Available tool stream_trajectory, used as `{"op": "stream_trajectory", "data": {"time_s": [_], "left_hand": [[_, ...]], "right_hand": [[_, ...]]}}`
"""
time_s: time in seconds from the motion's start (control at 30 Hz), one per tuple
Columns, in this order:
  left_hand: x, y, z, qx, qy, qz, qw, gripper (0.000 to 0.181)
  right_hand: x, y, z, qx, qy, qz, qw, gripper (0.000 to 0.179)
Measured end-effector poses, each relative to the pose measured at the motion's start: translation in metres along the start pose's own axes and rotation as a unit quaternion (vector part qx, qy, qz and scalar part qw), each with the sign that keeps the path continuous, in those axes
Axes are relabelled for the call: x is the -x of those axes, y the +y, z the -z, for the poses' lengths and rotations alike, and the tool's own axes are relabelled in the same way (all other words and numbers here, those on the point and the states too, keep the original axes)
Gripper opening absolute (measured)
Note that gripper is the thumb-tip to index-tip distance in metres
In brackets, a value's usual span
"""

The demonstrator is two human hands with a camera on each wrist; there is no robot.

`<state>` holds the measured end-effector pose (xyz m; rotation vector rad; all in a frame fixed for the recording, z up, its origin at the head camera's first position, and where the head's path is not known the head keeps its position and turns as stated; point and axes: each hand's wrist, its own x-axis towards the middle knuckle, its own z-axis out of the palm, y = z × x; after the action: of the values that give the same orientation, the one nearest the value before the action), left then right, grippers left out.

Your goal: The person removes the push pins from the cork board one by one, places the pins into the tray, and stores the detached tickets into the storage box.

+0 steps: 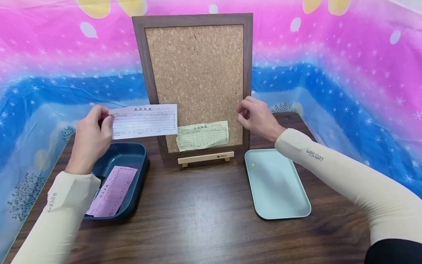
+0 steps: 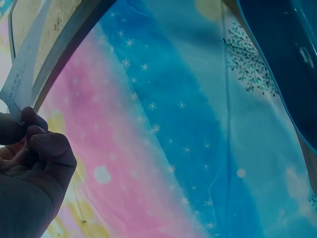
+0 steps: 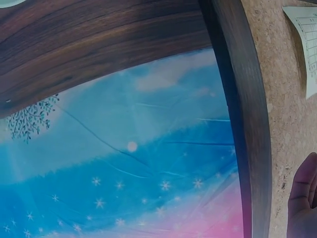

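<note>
A white receipt slip (image 1: 143,121) with printed lines is pinched at its left edge by my left hand (image 1: 93,135). The slip is held in front of the cork board (image 1: 197,69), over its lower left frame. On the board's lower part hangs a pale yellow-green receipt slip (image 1: 202,136), with a small whitish spot at its top edge. My right hand (image 1: 258,115) is at the board's right frame, fingers curled in with thumb and forefinger close. Whether something small sits between those fingertips is hidden. In the right wrist view only part of that hand (image 3: 303,203) shows.
A dark blue tray (image 1: 143,172) at left contains a pink receipt slip (image 1: 113,190). At right lies a pale green tray (image 1: 280,190) with a small yellow-green dot (image 1: 252,165) in it. The board leans on a wooden stand (image 1: 206,157) on the brown table (image 1: 197,220).
</note>
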<state>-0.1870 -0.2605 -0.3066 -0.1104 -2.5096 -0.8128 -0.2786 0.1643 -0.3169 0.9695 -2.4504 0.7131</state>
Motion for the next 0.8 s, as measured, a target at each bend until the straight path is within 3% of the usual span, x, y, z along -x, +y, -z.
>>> {"op": "stream_trajectory", "data": {"time_s": [0.4,0.8], "left_hand": [[0.006,-0.014,0.017,0.005,-0.018,0.054,0.9984,0.026],[0.007,-0.027,0.029,-0.040,0.012,0.035,0.9985,0.021]], "right_hand": [[0.013,0.007,0.001,-0.001,-0.009,-0.025,0.9996,0.006],[0.026,0.016,-0.002,0.004,-0.009,-0.033,0.9994,0.006]]}}
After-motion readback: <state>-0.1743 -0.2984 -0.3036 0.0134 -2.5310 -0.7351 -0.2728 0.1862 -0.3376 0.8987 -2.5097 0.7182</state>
